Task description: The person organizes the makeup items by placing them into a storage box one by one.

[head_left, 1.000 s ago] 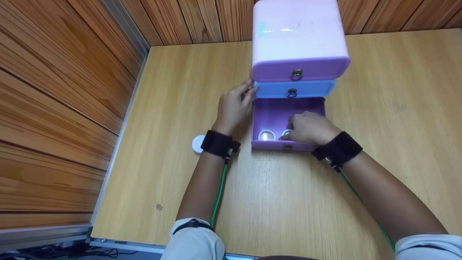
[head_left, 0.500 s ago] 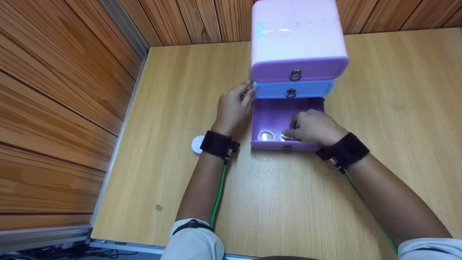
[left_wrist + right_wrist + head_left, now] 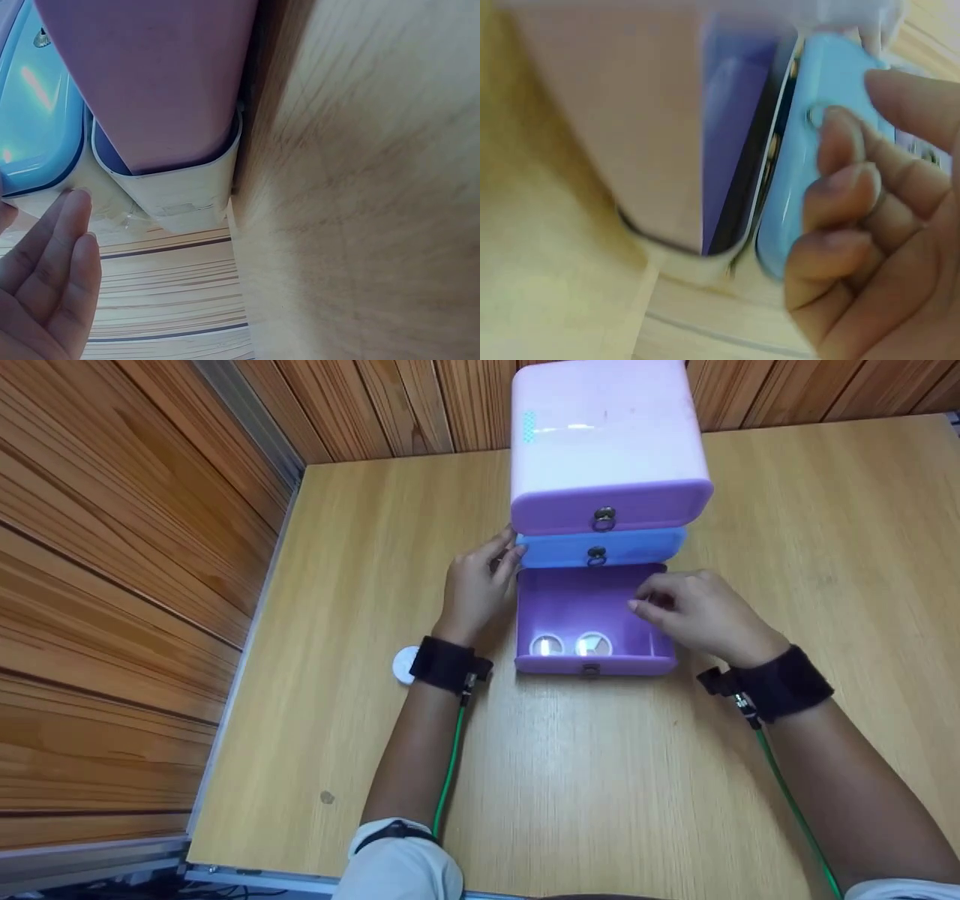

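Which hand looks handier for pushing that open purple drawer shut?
Probably the right hand: it hovers empty over the open purple drawer. The left hand rests against the cabinet side, seemingly steadying it.

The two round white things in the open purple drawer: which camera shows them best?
The head view: both round white things lie in plain sight at the front of the open purple drawer. Both wrist views show only the cabinet's outside, not them.

Open drawer [image 3: 592, 607] back half free; two discs [image 3: 570, 646] block front; blue drawer [image 3: 600, 547] overhangs rear.
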`<state>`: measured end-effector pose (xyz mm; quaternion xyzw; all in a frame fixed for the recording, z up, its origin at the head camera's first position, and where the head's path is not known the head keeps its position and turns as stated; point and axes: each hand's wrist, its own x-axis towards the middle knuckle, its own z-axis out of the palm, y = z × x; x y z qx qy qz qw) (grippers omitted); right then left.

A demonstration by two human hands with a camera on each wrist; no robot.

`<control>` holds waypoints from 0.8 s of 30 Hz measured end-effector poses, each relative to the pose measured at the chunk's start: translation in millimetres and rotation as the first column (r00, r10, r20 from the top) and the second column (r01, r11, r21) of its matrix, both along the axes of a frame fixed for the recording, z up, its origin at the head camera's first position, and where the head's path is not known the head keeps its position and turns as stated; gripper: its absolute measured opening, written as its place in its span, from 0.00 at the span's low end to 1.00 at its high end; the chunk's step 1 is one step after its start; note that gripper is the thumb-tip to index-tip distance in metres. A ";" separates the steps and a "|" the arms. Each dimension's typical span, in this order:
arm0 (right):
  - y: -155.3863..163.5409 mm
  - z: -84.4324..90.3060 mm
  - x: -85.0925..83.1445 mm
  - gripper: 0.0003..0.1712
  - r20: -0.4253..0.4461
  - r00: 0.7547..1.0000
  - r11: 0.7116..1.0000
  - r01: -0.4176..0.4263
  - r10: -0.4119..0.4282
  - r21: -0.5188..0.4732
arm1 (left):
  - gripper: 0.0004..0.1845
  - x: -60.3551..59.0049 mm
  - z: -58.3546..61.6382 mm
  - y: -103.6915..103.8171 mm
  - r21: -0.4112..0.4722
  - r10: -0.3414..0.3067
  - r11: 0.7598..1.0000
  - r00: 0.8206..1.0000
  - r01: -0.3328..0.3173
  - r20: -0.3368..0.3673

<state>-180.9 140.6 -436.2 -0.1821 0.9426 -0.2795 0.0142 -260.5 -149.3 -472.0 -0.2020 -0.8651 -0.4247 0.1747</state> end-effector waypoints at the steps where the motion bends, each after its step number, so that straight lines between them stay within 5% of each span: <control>1: 3.2 0.4 -0.4 0.13 -0.018 1.000 1.000 0.008 -0.008 -0.025 | 0.22 0.1 -0.2 -1.0 -0.001 0.001 1.000 1.000 -0.001 -0.005; 9: 26.3 -1.0 -12.2 0.11 -0.204 0.970 0.965 0.074 -0.128 -0.252 | 0.22 2.9 -2.0 -5.6 0.015 0.008 1.000 1.000 -0.008 0.029; 13: 25.3 5.5 -14.6 0.09 -0.233 0.936 0.893 0.146 -0.264 -0.426 | 0.22 4.5 -1.6 -5.7 0.006 0.004 1.000 0.999 -0.004 0.032; 17: 31.9 -7.6 -24.8 0.13 -0.214 0.906 0.826 0.210 -0.366 -0.523 | 0.22 5.8 -1.3 -5.7 -0.001 -0.004 1.000 1.000 0.004 0.019; 24: 36.4 -34.1 -38.0 0.30 -0.271 0.916 0.882 0.152 -0.295 -0.447 | 0.22 7.8 -3.4 -9.5 -0.003 -0.010 1.000 1.000 0.010 0.016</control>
